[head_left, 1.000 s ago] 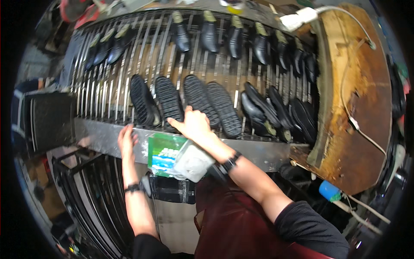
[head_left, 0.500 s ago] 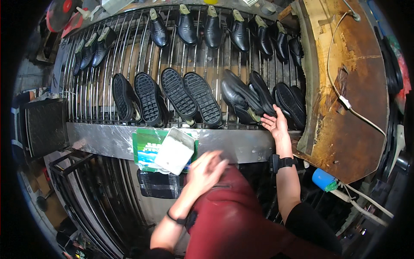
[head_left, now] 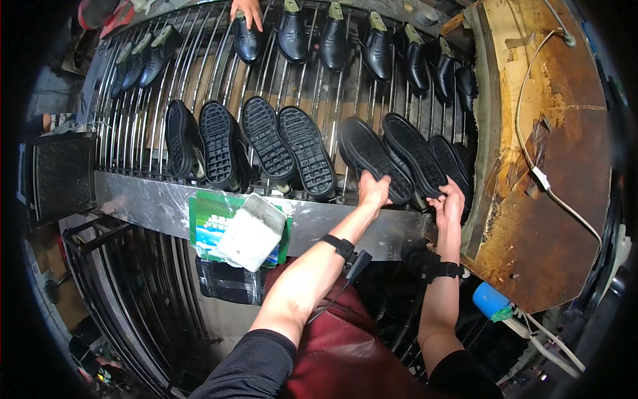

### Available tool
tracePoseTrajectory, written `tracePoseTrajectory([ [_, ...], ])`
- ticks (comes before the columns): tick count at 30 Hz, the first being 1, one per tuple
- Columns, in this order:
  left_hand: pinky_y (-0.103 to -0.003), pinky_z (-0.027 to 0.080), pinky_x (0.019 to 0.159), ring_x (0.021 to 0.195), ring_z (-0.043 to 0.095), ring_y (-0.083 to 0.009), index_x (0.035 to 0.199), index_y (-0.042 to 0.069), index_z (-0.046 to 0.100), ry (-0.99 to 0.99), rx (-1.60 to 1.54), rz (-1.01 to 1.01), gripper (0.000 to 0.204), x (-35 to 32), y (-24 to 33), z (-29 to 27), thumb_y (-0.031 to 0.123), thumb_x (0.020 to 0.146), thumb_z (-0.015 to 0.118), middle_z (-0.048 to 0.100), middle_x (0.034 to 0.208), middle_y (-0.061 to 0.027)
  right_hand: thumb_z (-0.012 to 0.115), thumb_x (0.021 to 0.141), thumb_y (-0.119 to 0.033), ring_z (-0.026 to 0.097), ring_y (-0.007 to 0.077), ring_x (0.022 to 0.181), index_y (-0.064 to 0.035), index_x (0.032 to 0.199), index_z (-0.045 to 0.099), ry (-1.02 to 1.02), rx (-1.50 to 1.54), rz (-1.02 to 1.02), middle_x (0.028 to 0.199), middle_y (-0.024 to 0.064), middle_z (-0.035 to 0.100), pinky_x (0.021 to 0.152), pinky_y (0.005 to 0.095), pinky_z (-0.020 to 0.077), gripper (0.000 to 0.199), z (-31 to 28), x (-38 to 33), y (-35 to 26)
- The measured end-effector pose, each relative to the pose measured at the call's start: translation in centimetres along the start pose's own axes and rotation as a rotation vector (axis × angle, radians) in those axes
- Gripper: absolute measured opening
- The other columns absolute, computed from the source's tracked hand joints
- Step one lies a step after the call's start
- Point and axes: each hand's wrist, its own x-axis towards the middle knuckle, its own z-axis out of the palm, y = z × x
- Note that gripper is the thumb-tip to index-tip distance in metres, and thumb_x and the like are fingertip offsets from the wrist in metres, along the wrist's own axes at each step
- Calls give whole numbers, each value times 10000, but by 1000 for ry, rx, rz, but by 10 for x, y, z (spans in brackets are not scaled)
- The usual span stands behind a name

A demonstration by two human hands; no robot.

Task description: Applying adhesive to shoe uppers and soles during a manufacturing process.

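Observation:
Black shoes lie sole up in a near row on a rack of metal bars. My left hand is closed on the near end of a black shoe, thumb on its smooth-looking sole. Just right of it is another black shoe with a treaded sole. My right hand pinches the near end of that shoe with its fingertips. Leather uppers are mostly hidden beneath the soles. More upturned black shoes lie to the left, and one lies to the right.
Black shoes with pale lasts stand along the far side. Another person's hand touches one there. A white block rests on a green package at the metal ledge. A worn wooden board with a cable borders the right.
My left hand has moved up from my lap to the shoe. A sole now shows where a leather upper was visible. Another person's hand has appeared at the far row.

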Motion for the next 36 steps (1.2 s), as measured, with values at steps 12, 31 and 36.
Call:
tracePoseTrajectory([
  [12,-412,609,815,1007,736,-274,1401,-22,472,-103,161,14,654,-3,-7,-30,329,923,748,708,1218,-181,501,859,7,574,161,602,-75,1485,580,-17,-331,38,823,44,579,535,364,632,636,-30,18,28],
  [31,-425,541,793,883,685,-298,1113,27,688,2061,556,692,220,-710,-255,-911,151,937,730,713,966,-135,654,969,-390,598,203,1025,-122,1273,616,-875,-347,-286,1138,42,651,802,414,519,407,117,-174,140],
  [36,-519,465,1072,1168,646,-413,1178,42,727,1927,965,-7,443,-858,-387,-1084,427,999,602,732,1083,-187,624,990,-268,560,143,609,-120,937,643,-729,-498,-371,793,11,624,586,335,459,158,234,-403,199],
])
